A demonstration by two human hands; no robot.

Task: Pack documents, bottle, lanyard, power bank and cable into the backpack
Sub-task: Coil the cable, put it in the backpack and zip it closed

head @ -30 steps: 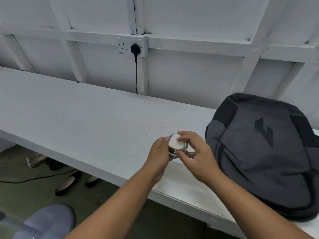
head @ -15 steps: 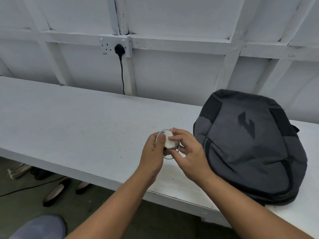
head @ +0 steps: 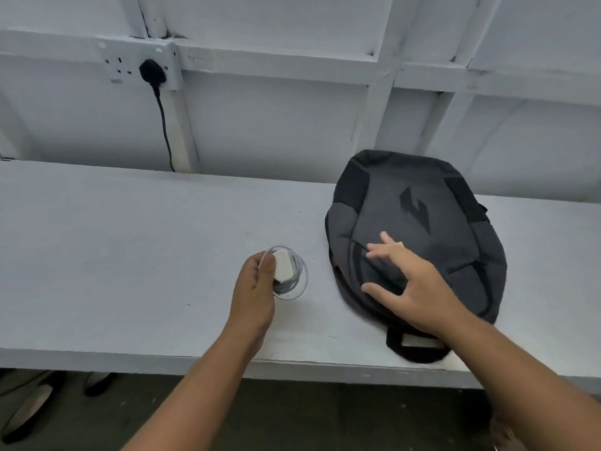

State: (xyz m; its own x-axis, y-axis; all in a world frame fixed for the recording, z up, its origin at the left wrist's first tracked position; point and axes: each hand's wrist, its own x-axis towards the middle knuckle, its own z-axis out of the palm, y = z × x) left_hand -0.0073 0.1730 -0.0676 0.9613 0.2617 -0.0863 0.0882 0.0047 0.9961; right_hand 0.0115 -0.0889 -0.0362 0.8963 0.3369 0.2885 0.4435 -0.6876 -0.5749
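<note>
The backpack (head: pixel 422 229) lies flat on the bench (head: pixel 130 255) at about 2 o'clock from the middle of the view, its front panel up and a dark logo (head: pixel 414 211) showing on the grey fabric. Its carry loop (head: pixel 416 348) points toward the near edge of the bench. Nothing of its inside can be seen, so what it holds cannot be told.

The right hand (head: pixel 409 281) is open, fingers spread, over the backpack's near left part by the curved front pocket seam; whether the fingertips touch the fabric is unclear.

The cable (head: pixel 294 278), wound into a small coil with a white plug (head: pixel 283 265) on it, sits at about 6 o'clock from the centre, just left of the backpack and apart from it. The left hand (head: pixel 257 288) grips it, thumb pressed on the plug. Whether the coil rests on the bench or is held just above it cannot be told.

The bench is a long white painted board, scuffed in places. Behind it stands a white panelled wall with a socket (head: pixel 143 65) at 11 o'clock, a black plug (head: pixel 152 73) in it and its cord (head: pixel 166 131) hanging down behind the bench. On the floor below, at 8 o'clock, lie dark shoes (head: pixel 29 415).
</note>
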